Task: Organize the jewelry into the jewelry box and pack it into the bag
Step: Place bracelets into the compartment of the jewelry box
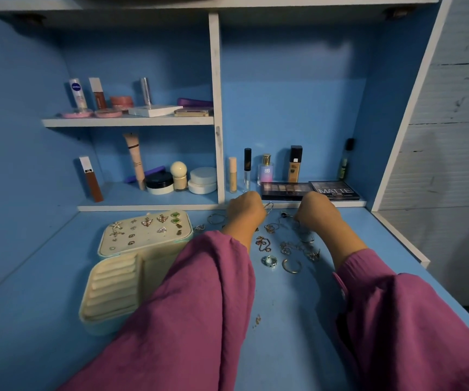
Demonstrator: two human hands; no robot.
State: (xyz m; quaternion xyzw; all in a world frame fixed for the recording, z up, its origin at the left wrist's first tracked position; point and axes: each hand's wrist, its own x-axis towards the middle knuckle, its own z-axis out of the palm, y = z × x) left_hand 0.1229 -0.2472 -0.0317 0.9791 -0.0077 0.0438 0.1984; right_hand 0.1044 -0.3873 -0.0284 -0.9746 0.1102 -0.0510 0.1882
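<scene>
The cream jewelry box lies open at the left of the blue desk. Its lid [146, 231] carries several pinned earrings, and its base [115, 286] shows ring rolls. Loose jewelry [286, 246] is scattered to the right of the box: chains, a blue-stone ring [269, 261], an open silver ring [291, 266] and a hoop [216, 218]. My left hand [246, 210] and my right hand [317, 211] are curled at the far side of the pile. Each pinches part of a thin silver necklace [272, 207] between them; the fingertips are hidden. No bag is in view.
Two eyeshadow palettes [334, 190] lie just behind my hands on the low shelf ledge. Bottles and tubes [267, 170] stand behind them. More cosmetics fill the left shelves [129, 121]. A small gold piece [258, 319] lies alone near the desk's front. The desk's right edge [402, 235] is close.
</scene>
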